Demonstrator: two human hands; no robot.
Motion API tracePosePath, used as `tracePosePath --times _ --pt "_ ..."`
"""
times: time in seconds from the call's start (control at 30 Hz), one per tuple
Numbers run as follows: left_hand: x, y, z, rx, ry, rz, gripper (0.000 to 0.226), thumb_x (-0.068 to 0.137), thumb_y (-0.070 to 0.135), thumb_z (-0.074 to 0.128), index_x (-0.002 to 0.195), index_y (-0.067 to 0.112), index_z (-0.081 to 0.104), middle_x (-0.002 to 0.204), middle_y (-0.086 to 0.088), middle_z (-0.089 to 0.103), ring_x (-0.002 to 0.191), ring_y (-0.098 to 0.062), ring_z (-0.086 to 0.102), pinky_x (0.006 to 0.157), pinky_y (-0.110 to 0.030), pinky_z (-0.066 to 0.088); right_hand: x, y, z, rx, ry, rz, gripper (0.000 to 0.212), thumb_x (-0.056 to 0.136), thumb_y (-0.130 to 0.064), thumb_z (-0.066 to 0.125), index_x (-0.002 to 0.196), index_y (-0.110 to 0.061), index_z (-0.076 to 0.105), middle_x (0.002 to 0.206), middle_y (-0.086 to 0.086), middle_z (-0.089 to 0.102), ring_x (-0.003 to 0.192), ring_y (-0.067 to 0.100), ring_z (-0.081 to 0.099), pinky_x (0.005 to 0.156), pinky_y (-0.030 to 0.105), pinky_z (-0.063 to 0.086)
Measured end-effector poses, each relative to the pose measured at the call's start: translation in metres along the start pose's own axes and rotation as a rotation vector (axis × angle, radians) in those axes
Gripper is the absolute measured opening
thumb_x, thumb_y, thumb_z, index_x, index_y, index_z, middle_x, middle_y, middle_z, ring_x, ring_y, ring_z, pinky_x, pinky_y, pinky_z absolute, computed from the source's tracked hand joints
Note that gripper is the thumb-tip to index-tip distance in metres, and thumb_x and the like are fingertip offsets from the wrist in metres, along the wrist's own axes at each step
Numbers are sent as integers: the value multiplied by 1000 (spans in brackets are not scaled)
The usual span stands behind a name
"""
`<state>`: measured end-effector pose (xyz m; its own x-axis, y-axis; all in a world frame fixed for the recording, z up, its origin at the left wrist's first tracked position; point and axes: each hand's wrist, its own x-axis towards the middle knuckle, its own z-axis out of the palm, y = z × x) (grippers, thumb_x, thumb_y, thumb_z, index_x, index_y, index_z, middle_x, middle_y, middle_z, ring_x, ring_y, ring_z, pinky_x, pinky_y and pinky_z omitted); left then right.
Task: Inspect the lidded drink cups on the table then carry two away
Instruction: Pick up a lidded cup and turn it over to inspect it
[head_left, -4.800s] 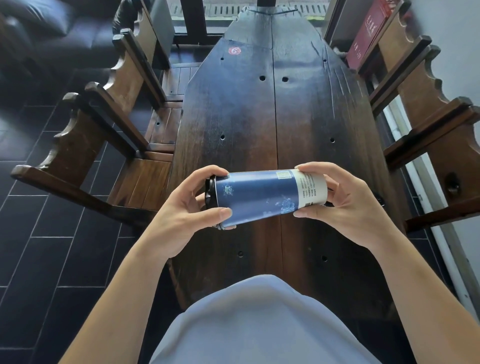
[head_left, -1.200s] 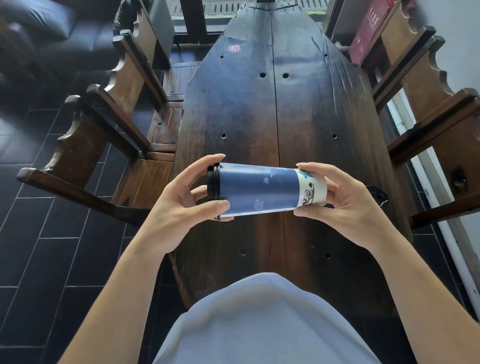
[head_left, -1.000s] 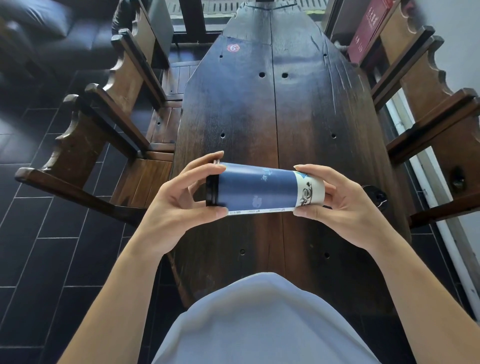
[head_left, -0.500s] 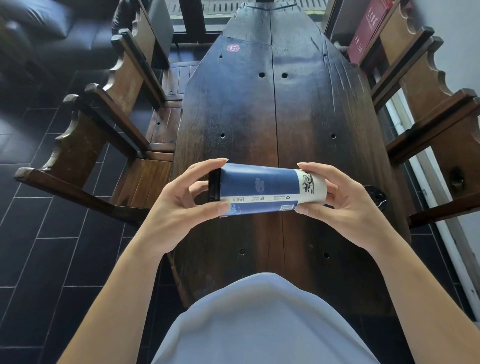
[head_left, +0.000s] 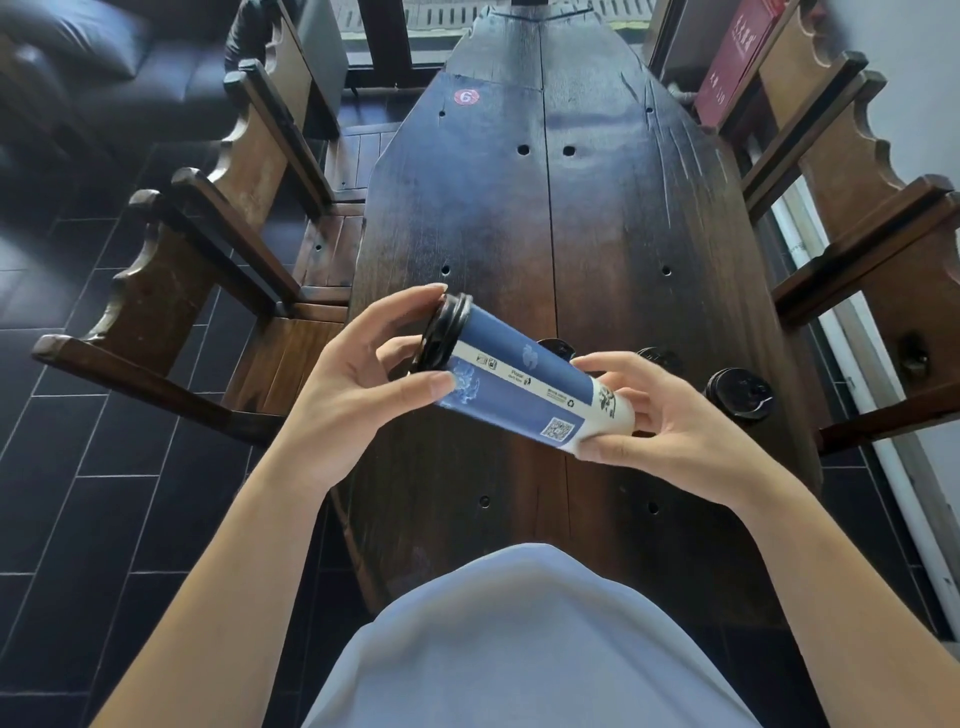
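I hold a tall blue paper cup (head_left: 519, 395) with a black lid above the dark wooden table (head_left: 545, 218). It lies nearly on its side, lid end up and to the left, white base end low at the right. My left hand (head_left: 363, 384) grips the lid end with thumb and fingers. My right hand (head_left: 670, 421) holds the base end. A seam strip and a QR code face me. Black lids of other cups show on the table behind: one (head_left: 737, 392) at the right, one (head_left: 657, 358) above my right hand, one (head_left: 556, 347) peeking over the held cup.
Carved wooden chairs flank the table, one (head_left: 208, 270) on the left and one (head_left: 878, 208) on the right. A red round sticker (head_left: 466, 96) marks the far table end. A red box (head_left: 737, 57) stands at the far right. Dark floor tiles (head_left: 104, 493) lie to the left.
The cup has tilted, its lid end rising to the upper left and its base dropping. It has also turned about its axis, showing the QR code. Lids of other cups have come into sight.
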<state>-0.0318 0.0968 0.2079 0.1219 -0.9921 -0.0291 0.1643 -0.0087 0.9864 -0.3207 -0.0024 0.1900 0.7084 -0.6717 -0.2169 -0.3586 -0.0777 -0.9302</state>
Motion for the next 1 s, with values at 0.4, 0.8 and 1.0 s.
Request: tracePosePath --times 0.4,0.8,1.0 --pt "20 3 37 -146 25 -86 98 62 57 93 143 22 50 133 -5 64 118 -20 66 93 -38 56 14 -5 50 -4 -24 66 78 71 -30 93 133 -41 46 116 -33 63 112 -7 62 81 8 52" --pt "26 1 46 -147 91 -108 111 62 67 88 148 9 48 139 -13 65 119 -23 65 86 -34 55 23 -7 56 17 43 61 83 72 -36 91 138 -39 40 127 -27 59 112 -8 60 82 11 52" --pt "25 -2 44 -152 112 -140 115 57 66 91 149 14 46 136 -6 67 118 -21 66 85 -31 56 36 -32 9 50 208 -26 78 77 -66 65 145 -34 45 134 -13 61 117 8 64 99 41 54"
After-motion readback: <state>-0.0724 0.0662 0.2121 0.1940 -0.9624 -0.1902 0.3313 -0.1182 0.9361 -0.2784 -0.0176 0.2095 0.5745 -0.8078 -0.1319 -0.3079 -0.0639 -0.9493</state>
